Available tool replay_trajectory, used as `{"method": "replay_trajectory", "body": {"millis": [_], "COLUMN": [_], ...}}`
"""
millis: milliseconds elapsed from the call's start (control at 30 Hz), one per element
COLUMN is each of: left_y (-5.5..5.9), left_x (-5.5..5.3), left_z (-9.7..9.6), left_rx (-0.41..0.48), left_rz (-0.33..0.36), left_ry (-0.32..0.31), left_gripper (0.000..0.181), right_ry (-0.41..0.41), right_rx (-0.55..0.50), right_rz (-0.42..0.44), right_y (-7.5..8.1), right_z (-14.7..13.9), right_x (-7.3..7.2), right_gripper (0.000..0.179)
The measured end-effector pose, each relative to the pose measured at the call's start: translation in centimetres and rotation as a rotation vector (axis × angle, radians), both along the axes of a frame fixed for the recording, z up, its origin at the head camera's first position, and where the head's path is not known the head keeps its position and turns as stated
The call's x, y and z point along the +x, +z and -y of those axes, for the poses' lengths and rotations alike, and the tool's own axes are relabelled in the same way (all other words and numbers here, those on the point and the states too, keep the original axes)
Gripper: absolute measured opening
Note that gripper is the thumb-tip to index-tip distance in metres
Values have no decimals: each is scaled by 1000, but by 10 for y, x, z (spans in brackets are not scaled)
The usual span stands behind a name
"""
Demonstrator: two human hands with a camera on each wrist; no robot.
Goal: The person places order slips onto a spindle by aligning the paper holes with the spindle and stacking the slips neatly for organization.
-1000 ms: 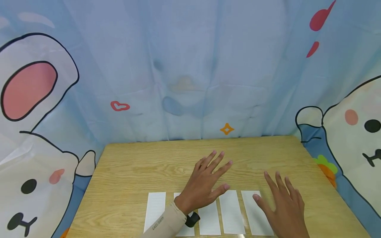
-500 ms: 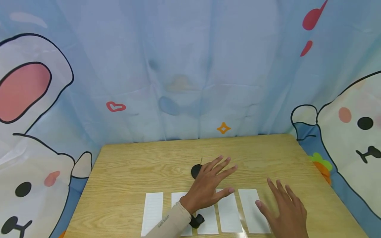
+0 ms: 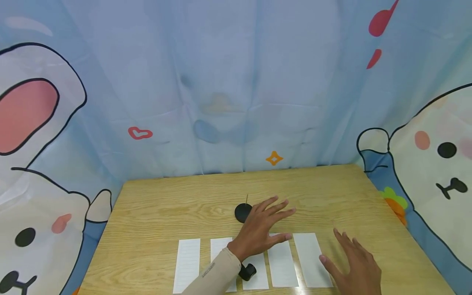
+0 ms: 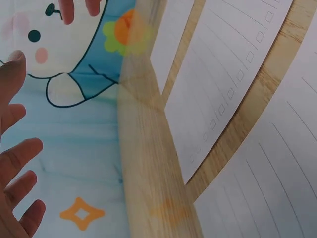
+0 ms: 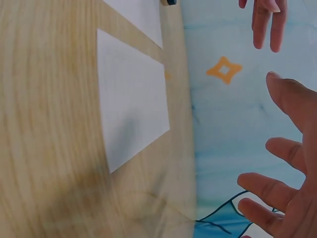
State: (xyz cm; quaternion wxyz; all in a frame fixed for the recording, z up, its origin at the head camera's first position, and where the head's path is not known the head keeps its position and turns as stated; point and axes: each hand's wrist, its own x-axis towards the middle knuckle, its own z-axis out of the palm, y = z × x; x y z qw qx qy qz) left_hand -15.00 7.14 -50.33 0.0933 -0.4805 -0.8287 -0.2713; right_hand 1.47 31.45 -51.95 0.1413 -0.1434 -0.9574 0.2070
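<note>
My left hand (image 3: 259, 231) hovers over the middle of a row of white paper strips (image 3: 187, 264), fingers spread and holding nothing. In the left wrist view, its fingers (image 4: 25, 156) are apart, and a nearby strip (image 4: 228, 89) carries ruled lines and small boxes. My right hand (image 3: 355, 264) is held beside the rightmost strip (image 3: 312, 260), thumb and fingers apart. The right wrist view shows nothing in the right hand (image 5: 297, 163), and its shadow falls on a strip (image 5: 131, 99). Just beyond my left hand lies a round black disc (image 3: 242, 213), partly covered, with a thin stick at its far side.
The strips lie side by side on a wooden table (image 3: 155, 217). A blue curtain (image 3: 221, 82) with cartoon animals hangs behind the far edge. A black wrist-worn device (image 3: 248, 271) sticks out under the left sleeve (image 3: 217, 274).
My left hand has moved right over the strips, uncovering the black disc previously hidden behind it. My right hand has drawn slightly nearer. The whole head view has shifted a little.
</note>
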Motion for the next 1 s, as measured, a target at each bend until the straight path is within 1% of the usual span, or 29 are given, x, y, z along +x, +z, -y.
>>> {"method": "replay_trajectory", "body": {"millis": [100, 200, 267, 333, 400, 500, 567, 700, 767, 833, 1000], "left_y": [-4, -9, -11, -12, -12, -13, -15, -19, -22, -24, -31], "left_x": [-2, -3, -3, -3, -2, -1, -1, -1, 0, 0, 0], "left_z": [-4, -8, -10, -13, -15, -18, -20, -24, -26, -28, -33], "left_rx": [-15, -22, -25, -26, -25, -19, -15, -19, -23, -28, -43], "left_rz": [0, 11, 26, 37, 42, 40, 44, 66, 72, 69, 62], "left_ry": [0, -1, -2, -1, 0, 0, 2, 1, 2, 4, 21], "left_gripper": [66, 66, 65, 65, 65, 65, 65, 63, 61, 60, 57], "right_ry": [-18, -33, -40, -46, -58, -73, -74, -66, -58, -48, -47], "right_rx": [3, 10, 16, 26, 34, 36, 29, -15, -42, -59, -96], "right_rz": [13, 69, 87, 83, 56, 38, 37, 121, 198, 254, 327], "right_y": [-3, -6, -9, -12, -16, -21, -24, -26, -26, -26, -29], "right_z": [-2, -5, -6, -8, -9, -11, -13, -16, -18, -18, -17], "right_x": [1, 2, 3, 5, 7, 9, 9, 9, 9, 9, 10], "right_gripper": [87, 87, 87, 86, 86, 86, 85, 84, 85, 86, 88]}}
